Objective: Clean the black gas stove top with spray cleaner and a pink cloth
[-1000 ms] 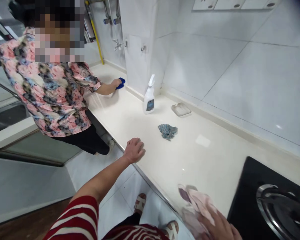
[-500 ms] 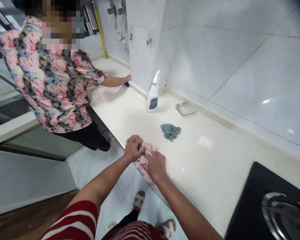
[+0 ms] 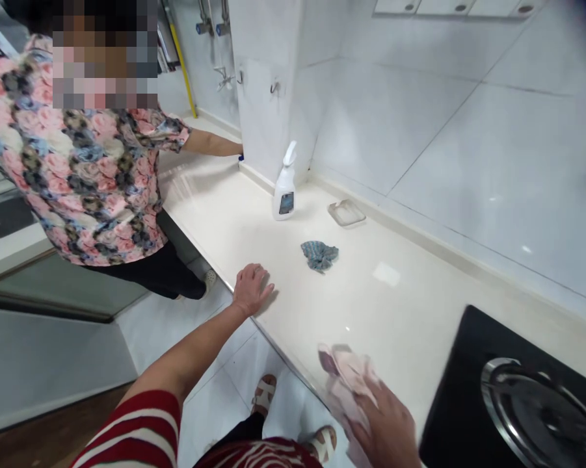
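Observation:
My right hand [image 3: 387, 419] is closed on a pale pink cloth [image 3: 351, 370] at the counter's front edge, left of the black stove. Part of the cloth hangs down past the edge, slightly blurred. My left hand [image 3: 252, 289] rests on the white countertop [image 3: 283, 312] near that same edge, fingers apart and holding nothing. Beyond it lies a crumpled blue-grey patterned cloth [image 3: 320, 255]. A white spray bottle [image 3: 285, 188] stands upright by the wall corner, and a shallow clear tray [image 3: 346, 213] sits to its right.
A black stove [image 3: 449, 383] with a shiny round burner is at the right. Another person in a floral shirt [image 3: 78, 169] stands at the left, reaching along the counter to the wall corner with a blue object in hand. Wall hooks [image 3: 274, 88] are above the bottle.
My right hand has carried the pink cloth right and toward me, away from my left hand. The left hand has let go of it. The other person's hand has moved farther behind the wall corner.

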`<state>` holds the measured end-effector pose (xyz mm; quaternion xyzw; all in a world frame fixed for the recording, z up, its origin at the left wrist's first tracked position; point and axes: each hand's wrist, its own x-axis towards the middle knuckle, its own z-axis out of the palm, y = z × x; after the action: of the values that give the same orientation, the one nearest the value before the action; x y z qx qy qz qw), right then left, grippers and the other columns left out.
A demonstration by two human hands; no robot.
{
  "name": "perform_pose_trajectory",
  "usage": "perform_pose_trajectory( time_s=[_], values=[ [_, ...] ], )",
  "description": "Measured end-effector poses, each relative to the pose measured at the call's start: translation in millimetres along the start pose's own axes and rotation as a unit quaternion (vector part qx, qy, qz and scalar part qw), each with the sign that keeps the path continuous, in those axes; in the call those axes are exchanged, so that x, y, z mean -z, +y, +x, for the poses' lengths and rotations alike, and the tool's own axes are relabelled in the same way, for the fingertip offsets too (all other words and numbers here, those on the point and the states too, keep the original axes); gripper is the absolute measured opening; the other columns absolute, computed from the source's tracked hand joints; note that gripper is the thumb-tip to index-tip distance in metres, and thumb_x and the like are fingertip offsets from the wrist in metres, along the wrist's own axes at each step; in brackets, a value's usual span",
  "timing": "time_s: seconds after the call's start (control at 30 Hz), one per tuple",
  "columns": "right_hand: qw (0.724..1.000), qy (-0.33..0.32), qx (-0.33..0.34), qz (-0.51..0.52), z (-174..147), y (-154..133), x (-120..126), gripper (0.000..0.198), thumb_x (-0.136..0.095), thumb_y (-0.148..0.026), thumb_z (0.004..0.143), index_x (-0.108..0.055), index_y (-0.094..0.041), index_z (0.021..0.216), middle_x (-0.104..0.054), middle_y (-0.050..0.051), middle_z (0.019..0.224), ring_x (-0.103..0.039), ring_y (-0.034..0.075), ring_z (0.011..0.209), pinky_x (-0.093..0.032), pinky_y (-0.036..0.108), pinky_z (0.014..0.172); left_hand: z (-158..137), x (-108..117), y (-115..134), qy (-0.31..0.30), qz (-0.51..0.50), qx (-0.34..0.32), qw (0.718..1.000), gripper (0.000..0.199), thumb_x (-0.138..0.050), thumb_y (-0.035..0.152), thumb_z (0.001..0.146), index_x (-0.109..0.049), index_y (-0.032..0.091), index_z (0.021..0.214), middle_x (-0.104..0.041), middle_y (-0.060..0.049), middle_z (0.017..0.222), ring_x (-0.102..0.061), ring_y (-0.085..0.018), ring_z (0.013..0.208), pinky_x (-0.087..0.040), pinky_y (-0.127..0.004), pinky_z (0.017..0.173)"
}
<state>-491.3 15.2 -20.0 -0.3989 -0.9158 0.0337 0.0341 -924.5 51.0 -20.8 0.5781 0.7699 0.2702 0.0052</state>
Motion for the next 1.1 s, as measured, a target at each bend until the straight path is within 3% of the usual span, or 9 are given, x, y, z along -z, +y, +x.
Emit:
perform_pose_trajectory(
  time_s=[0.17,0.33,0.47,0.57,0.67,0.77,0.87,0.97,1.1],
  values=[
    [0.995,0.073,-0.015,-0.063,-24.8,14.6,-25.9,0.044,-0.055,-0.037,0.084,-0.063,-0.029,0.126,-0.06,0.011,0.137,-0.049,0.038,0.129,-0.04,0.054,0.098,-0.2,1.0,0.5,-0.011,0.031,-0.021,0.999,0.036,-0.054,0.043,0.094,-0.06,0.022,0.123,-0.055,-0.013,0.137,-0.041,-0.031,0.135,-0.035,-0.052,0.111],
    [1.0,0.026,0.004,-0.005,91.4,-70.6,-5.3,0.069,-0.054,-0.041,0.088,-0.037,-0.027,0.153,-0.041,0.01,0.157,-0.029,0.039,0.145,-0.025,0.057,0.113,0.6,3.4,-4.6,-0.008,0.05,-0.031,0.998,0.033,-0.051,0.041,0.096,-0.06,0.022,0.122,-0.058,-0.013,0.134,-0.046,-0.03,0.13,-0.039,-0.053,0.107],
    [0.997,-0.046,0.014,0.06,195.1,-104.1,13.4,0.061,-0.051,-0.048,0.093,-0.045,-0.024,0.148,-0.038,0.009,0.159,-0.018,0.037,0.15,-0.016,0.055,0.118,2.8,4.8,-8.6,0.003,0.062,-0.035,0.997,0.032,-0.049,0.039,0.097,-0.061,0.022,0.121,-0.059,-0.014,0.131,-0.048,-0.03,0.128,-0.04,-0.053,0.105],
    [0.996,-0.048,-0.037,0.069,233.2,-70.4,19.9,0.048,-0.049,-0.041,0.095,-0.053,-0.027,0.141,-0.044,0.006,0.156,-0.023,0.032,0.148,-0.019,0.052,0.116,4.4,5.7,-9.1,0.007,0.073,-0.036,0.997,0.031,-0.048,0.039,0.098,-0.062,0.022,0.12,-0.059,-0.014,0.13,-0.049,-0.03,0.127,-0.041,-0.053,0.104],
    [0.984,-0.021,-0.174,0.024,238.8,6.0,27.2,0.043,-0.044,-0.035,0.097,-0.056,-0.027,0.137,-0.045,0.008,0.153,-0.035,0.032,0.138,-0.027,0.051,0.109,4.9,5.6,-9.1,-0.002,0.085,-0.037,0.996,0.033,-0.048,0.042,0.097,-0.062,0.022,0.12,-0.059,-0.013,0.131,-0.049,-0.031,0.127,-0.041,-0.053,0.104],
    [0.942,-0.035,-0.335,-0.01,234.9,89.3,42.4,0.046,-0.035,-0.036,0.099,-0.055,-0.022,0.137,-0.049,0.014,0.147,-0.044,0.034,0.127,-0.033,0.051,0.101,5.2,3.6,-11.1,-0.006,0.093,-0.046,0.995,0.035,-0.049,0.044,0.096,-0.063,0.023,0.121,-0.059,-0.013,0.133,-0.049,-0.031,0.128,-0.041,-0.053,0.105],
    [0.91,-0.047,-0.412,-0.014,242.2,130.6,59.2,0.051,-0.026,-0.034,0.099,-0.054,-0.014,0.136,-0.053,0.022,0.137,-0.047,0.037,0.121,-0.037,0.054,0.094,6.1,1.2,-14.0,0.007,0.096,-0.051,0.994,0.035,-0.048,0.043,0.097,-0.063,0.022,0.121,-0.06,-0.013,0.133,-0.049,-0.032,0.127,-0.042,-0.053,0.104],
    [0.928,-0.043,-0.369,-0.02,259.7,101.2,62.3,0.049,-0.027,-0.03,0.098,-0.055,-0.01,0.133,-0.055,0.024,0.133,-0.048,0.037,0.119,-0.036,0.056,0.094,7.4,1.0,-14.8,0.012,0.095,-0.051,0.994,0.034,-0.049,0.042,0.097,-0.064,0.023,0.12,-0.061,-0.013,0.131,-0.051,-0.031,0.126,-0.043,-0.052,0.102],
    [0.977,-0.045,-0.207,-0.008,261.5,-17.7,42.6,0.043,-0.046,-0.032,0.095,-0.055,-0.022,0.136,-0.056,0.012,0.14,-0.047,0.031,0.124,-0.03,0.05,0.107,8.7,3.4,-14.5,0.003,0.099,-0.048,0.994,0.034,-0.048,0.043,0.096,-0.064,0.024,0.12,-0.061,-0.012,0.131,-0.05,-0.031,0.127,-0.043,-0.052,0.102]
  ],
)
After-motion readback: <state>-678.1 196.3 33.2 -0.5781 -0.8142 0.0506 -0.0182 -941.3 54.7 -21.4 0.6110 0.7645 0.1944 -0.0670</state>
